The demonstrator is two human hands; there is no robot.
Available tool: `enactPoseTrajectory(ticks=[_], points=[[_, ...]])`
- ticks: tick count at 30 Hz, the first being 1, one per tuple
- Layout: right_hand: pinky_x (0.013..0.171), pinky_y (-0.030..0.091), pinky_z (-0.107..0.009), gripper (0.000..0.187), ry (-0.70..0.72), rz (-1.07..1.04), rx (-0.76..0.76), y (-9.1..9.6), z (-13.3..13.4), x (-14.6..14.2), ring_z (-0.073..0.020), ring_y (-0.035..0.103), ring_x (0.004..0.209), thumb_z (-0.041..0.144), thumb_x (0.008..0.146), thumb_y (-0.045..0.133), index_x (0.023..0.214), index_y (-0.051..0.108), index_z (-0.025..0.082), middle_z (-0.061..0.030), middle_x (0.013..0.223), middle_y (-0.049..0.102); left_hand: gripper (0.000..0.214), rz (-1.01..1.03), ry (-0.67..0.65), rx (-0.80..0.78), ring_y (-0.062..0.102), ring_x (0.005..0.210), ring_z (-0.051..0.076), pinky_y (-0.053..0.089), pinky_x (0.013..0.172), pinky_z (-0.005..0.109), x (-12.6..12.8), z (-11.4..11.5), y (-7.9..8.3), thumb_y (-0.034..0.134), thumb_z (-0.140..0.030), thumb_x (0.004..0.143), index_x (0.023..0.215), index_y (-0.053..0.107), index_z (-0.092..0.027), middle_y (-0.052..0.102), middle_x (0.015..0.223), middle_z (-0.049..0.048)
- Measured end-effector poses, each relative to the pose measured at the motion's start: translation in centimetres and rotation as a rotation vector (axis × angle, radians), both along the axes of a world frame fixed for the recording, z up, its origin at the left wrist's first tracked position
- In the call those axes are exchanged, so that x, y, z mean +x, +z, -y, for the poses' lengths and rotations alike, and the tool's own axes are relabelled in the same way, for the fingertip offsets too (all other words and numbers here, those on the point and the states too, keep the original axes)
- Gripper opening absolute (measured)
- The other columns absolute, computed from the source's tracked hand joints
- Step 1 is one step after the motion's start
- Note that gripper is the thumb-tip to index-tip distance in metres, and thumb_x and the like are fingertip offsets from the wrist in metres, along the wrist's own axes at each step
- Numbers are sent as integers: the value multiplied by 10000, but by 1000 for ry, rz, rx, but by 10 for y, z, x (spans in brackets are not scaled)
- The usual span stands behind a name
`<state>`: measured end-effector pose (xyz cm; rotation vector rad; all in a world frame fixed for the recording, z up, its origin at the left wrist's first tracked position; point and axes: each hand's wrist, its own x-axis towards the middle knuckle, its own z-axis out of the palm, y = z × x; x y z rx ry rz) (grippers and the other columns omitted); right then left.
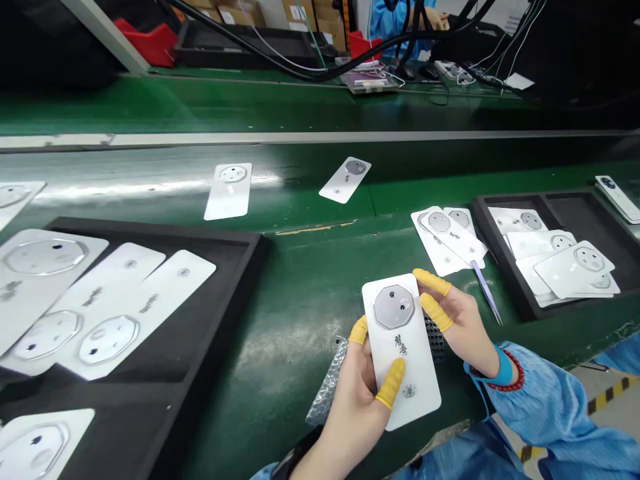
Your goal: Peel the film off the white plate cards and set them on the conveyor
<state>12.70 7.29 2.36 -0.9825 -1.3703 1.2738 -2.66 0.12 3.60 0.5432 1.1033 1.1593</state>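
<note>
White panel point(401, 350), grey octagon face-up, tilted above green belt.

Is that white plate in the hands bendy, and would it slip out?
Probably stiff: the white plate looks flat though the left hand grips only its lower half. Likely light, being so thin. Its glossy face may be slippery.

1. The left hand point(357, 393) rises from the bottom centre of the frame, palm up and fingers closed in a grip. Its yellow-capped thumb point(391, 385) lies across the front.
2. The right hand point(463, 327) sits just right of centre, its two yellow-capped fingers point(433, 281) curled leftward and its own thumb hidden.
3. The right wrist point(500, 370) wears a blue band and red beads, and its blue sleeve point(550, 407) runs toward the lower right corner.
</note>
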Motion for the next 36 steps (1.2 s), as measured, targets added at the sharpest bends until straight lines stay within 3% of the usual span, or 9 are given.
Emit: enactPoseTrajectory(ticks=[4,7,11,15,21,28,31,34,36], points=[[1004,542,-437,329,-118,293,370,6,1,3,-242,604,1206,140,901,619,1197,662,276,-82,1319,618,659,-4,12,-19,692,1007,250,580,776,291,0,1,2,806,-358,727,1274,454,-252,677,1187,90],[987,533,-491,369,-45,492,662,8,4,3,-277,572,1226,98,878,630,1214,648,250,-121,1342,584,647,5,-6,-18,697,981,245,585,747,294,0,1,3,789,-360,747,1285,443,-261,679,1179,84],[989,515,-537,384,55,606,768,4,5,4,-293,531,1270,88,896,587,1266,591,188,-173,1345,567,640,-17,-11,-12,688,1003,245,584,754,296,0,2,2,768,-371,769,1305,434,-270,672,1201,84],[1018,479,-561,255,97,714,857,2,7,6,-295,533,1279,101,909,551,1143,640,145,-200,1319,593,632,-30,-19,-16,679,1020,256,586,757,308,0,4,0,757,-379,775,1315,445,-280,663,1213,84],[1013,510,-491,170,116,820,1040,7,8,7,-259,578,1238,100,931,519,1037,651,111,-211,1205,669,658,-41,-31,-12,668,1051,249,574,792,295,1,6,2,744,-383,790,1347,413,-268,649,1240,98],[952,558,-485,237,207,720,967,8,5,5,-286,571,1236,75,921,515,1142,598,54,-262,1215,639,611,-105,-106,161,657,1077,256,575,832,332,-5,5,-11,657,-334,872,1401,359,-270,629,1268,114],[968,547,-508,313,224,688,952,7,4,4,-304,523,1287,33,902,491,1204,570,49,-271,1263,603,535,-220,-140,230,655,1066,269,566,855,364,-8,4,-16,632,-299,887,1374,413,-261,632,1262,117],[1015,521,-500,349,241,582,891,9,3,5,-291,502,1313,43,910,481,1245,569,82,-233,1317,578,517,-213,-140,234,671,1015,262,570,831,358,-8,5,-13,652,-305,870,1343,447,-262,647,1239,109],[1032,512,-481,309,222,476,752,10,4,6,-268,536,1286,93,937,485,1212,613,153,-175,1344,575,550,-120,-95,154,682,990,252,579,791,336,-7,5,-8,679,-328,850,1339,433,-272,654,1227,100]])
